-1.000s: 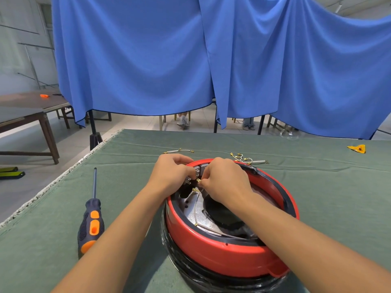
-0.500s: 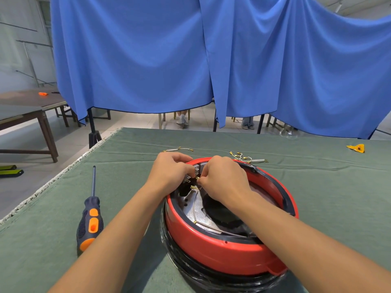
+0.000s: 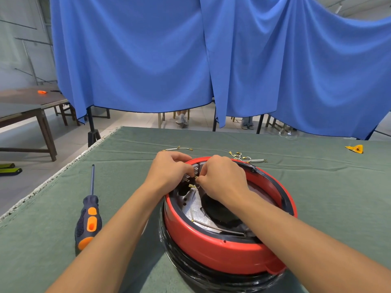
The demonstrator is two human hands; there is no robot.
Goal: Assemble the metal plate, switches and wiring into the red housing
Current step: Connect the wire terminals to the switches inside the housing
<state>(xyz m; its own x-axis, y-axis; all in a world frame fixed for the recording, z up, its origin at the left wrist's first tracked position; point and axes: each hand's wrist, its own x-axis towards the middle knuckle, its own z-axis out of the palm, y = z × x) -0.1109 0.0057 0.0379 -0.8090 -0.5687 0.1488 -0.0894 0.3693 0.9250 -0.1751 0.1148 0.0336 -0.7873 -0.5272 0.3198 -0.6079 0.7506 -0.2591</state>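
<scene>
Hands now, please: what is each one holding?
Left hand: fingers closed on the switch block.
Right hand: fingers pinched on a brass wire terminal.

No readable text, label, brand, number or sign shows on anything in view.

Screwdriver (image 3: 88, 216) on green cloth (image 3: 328, 187) — blue curtain (image 3: 148, 60) behind.

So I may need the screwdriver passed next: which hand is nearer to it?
Left. The left hand works at the red housing, nearer the screwdriver; the right hand is farther.
</scene>
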